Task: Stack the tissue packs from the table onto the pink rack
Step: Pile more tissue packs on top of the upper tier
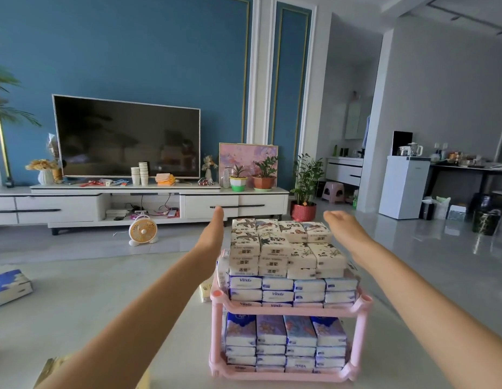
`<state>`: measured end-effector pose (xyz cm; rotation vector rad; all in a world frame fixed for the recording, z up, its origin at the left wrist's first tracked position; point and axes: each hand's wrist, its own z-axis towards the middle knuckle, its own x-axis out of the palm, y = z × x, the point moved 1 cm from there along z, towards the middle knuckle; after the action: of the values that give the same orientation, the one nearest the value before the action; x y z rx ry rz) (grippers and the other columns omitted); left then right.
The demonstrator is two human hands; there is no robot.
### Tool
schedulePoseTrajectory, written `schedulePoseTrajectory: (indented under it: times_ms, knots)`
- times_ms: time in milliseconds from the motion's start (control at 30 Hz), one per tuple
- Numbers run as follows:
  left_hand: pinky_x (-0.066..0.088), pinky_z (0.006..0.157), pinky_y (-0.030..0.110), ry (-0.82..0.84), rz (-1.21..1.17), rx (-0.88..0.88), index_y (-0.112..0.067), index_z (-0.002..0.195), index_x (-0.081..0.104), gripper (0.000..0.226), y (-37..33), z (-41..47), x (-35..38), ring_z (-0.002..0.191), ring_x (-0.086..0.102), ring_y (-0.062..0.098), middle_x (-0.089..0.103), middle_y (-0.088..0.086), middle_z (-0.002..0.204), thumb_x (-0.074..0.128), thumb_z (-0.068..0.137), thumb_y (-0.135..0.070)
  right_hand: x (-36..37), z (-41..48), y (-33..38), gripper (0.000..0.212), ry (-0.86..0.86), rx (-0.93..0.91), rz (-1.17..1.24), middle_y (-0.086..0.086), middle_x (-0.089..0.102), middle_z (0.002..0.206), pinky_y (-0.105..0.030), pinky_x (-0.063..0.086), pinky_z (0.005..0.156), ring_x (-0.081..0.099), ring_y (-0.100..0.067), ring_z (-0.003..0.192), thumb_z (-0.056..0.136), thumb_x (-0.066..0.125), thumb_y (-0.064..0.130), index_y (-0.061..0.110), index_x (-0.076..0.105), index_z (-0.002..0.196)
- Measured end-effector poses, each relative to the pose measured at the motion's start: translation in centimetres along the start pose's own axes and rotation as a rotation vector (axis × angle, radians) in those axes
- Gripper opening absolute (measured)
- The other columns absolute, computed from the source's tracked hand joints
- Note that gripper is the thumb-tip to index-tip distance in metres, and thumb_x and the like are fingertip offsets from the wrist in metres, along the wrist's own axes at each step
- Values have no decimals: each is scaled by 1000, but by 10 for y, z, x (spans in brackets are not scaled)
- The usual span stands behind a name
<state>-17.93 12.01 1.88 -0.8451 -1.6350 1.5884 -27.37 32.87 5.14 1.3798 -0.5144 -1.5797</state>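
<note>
Hands flank the stacked tissue packs (283, 248) on the pink rack (362, 301): left hand (213, 234) and right hand (346, 228) flat, empty (likely squaring the pile).

Bright daylight, even; glare on glossy floor (454, 248) at right, reflections in TV screen (126, 136). Wide-angle bending at edges, slight overall softness.

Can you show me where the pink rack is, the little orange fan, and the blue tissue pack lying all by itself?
pink rack (217, 327), head view, left front post.
orange fan (143, 230), head view, round grille.
blue tissue pack (10, 286), head view, top face.
</note>
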Motion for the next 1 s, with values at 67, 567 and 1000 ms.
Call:
schedulePoseTrajectory:
  times_ms: [67,567,1000]
  knots:
    - [13,115,46,65,84,-18,-11,147,23,76,2,8,6,139,23,27,25,10,152,16,92,-64,6,5,-1,52,92,-3,-56,-16,42,141,-40,33,104,41,-30,128,101,25,36,-1,39,135]
    - [16,115,48,70,270,54,-16,147,17,73,-10,-22,-17,141,19,26,20,7,154,14,92,-63,7,-35,23,39,-91,-258,-253,-17,51,130,-35,41,93,47,-31,120,99,37,31,3,45,126]
    - [44,83,28,-177,273,-24,-20,107,55,35,135,-111,-196,104,54,14,60,-1,110,35,94,-45,149,-180,46,30,630,-360,175,9,70,89,-24,49,78,64,-10,86,87,49,-5,20,66,87]
